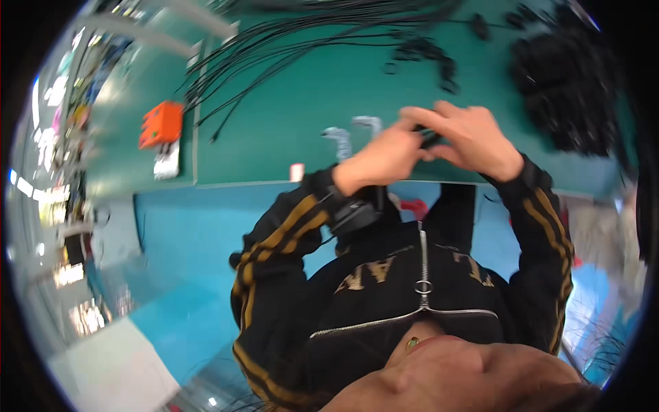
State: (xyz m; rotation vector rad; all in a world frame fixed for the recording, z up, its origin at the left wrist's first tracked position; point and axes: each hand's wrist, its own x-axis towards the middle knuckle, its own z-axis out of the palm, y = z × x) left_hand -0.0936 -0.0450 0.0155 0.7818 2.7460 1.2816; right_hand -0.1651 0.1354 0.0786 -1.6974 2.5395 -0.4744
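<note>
Over the front of the green table (pixel 274 130), my two hands meet with fingers curled in toward each other. Between them is a small dark piece (pixel 430 139), mostly covered by the fingers and blurred, so its kind does not show. My left hand (pixel 382 159) grips it from the left, my right hand (pixel 475 137) from the right. Just left of my hands lie two silvery hooked pieces (pixel 338 142), one partly behind my left hand. Beyond my hands sit several small black parts, some ring-like (pixel 425 55). A black device (pixel 353 216) is at my left wrist.
Long black cables (pixel 274 41) run across the table's far side. A heap of black cable-like parts (pixel 566 93) lies at the right. An orange box (pixel 163 125) stands at the left. A small white-and-red item (pixel 296 172) lies by the front edge.
</note>
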